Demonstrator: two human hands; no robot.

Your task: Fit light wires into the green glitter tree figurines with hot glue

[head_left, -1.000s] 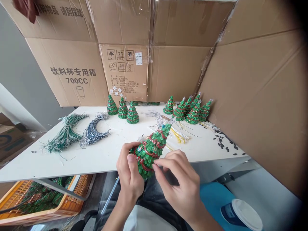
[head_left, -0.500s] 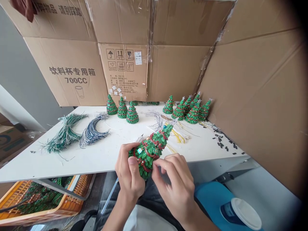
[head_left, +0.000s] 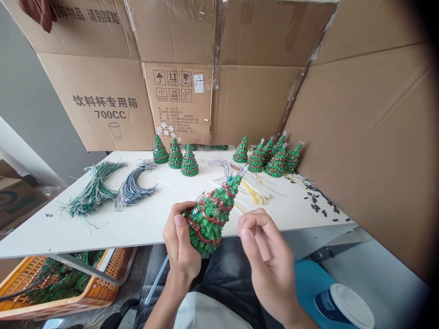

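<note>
Red trim point(head_left: 204, 239) is already set on the tree point(head_left: 213, 221), held tilted at the surface edge point(head_left: 130, 244) by the left hand point(head_left: 185, 256), while the grip of the right hand point(head_left: 272, 265) is narrowed nearby; what is left cannot be told.

Tall brown cardboard panels point(head_left: 254, 100) with taped seams stand along the back edge of the white rectangular desk point(head_left: 137, 228), and one large brown cardboard sheet point(head_left: 370, 137) rises by its right edge. Black Chinese characters, "700CC" and a cup outline mark the panel near the back left corner. Behind that corner is a smooth grey wall surface point(head_left: 20, 87), paler lower down. A grey metal frame point(head_left: 85, 269) shows under the front edge, above a dark floor point(head_left: 132, 274). The light is soft and pale.
</note>
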